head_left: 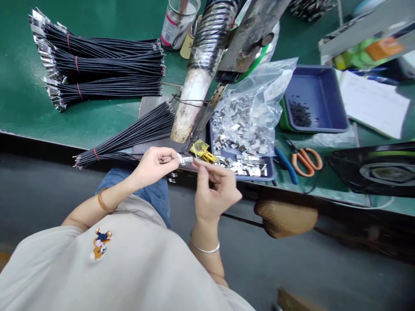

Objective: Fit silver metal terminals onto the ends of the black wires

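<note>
My left hand (155, 165) and my right hand (214, 190) meet just in front of the bench edge. Both pinch a small metal connector shell (187, 159) between their fingertips. The left hand also seems to hold a thin black cable that runs back towards a banded bundle of black cables (129, 137) lying over the edge. A blue tray (271, 172) with several loose metal shells sits right beyond my right hand. An open clear bag of shells (249, 110) rests on that tray.
Bundles of finished cables with metal ends (97, 65) lie at the far left on the green mat. A taped machine arm (202, 65) hangs over the middle. Orange-handled scissors (306, 159), blue-handled pliers (287, 165), a blue bin (319, 101) and papers (372, 103) lie right.
</note>
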A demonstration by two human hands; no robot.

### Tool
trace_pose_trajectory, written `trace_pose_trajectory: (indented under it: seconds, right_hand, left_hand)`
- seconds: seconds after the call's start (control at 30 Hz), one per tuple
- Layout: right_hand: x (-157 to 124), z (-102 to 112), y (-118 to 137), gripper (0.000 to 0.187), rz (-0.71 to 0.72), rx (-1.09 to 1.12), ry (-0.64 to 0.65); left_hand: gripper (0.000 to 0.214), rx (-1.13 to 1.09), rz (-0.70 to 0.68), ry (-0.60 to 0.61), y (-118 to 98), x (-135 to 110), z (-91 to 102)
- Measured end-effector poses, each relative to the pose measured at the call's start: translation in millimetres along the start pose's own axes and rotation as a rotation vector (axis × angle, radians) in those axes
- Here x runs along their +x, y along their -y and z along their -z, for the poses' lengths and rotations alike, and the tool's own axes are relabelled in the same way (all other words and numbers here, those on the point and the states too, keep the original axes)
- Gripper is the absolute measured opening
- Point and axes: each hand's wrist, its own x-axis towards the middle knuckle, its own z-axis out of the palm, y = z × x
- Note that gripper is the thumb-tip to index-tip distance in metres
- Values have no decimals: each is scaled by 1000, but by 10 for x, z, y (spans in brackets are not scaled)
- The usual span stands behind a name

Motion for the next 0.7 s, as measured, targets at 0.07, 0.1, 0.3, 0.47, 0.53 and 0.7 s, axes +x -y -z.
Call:
trace_pose_trajectory:
  seconds: [0.07, 0.1, 0.3, 0.47, 0.53, 0.7]
  right_hand:
    - [-15, -40, -19, 6, 90, -67, 60]
    - [-17, -59, -27, 5, 115, -82, 76]
    - [35, -132, -43, 8, 93, -47, 89]
    - [107, -138, 4, 9, 111, -39, 78]
    - [123, -126, 29, 10, 135, -57, 90]
    - [103, -65, 64, 14, 183, -80, 134]
  left_hand:
    - [23, -9, -8, -28, -2, 23, -15]
    - [23, -14, -10, -44, -1, 34, -22]
    - [20, -38, 25, -125, 22, 81, -51]
    - [20, -67, -5, -134, 9, 92, -53]
    - [21, -73, 1, -133, 3, 94, -48]
    - [18, -56, 39, -95, -8, 68, -30]
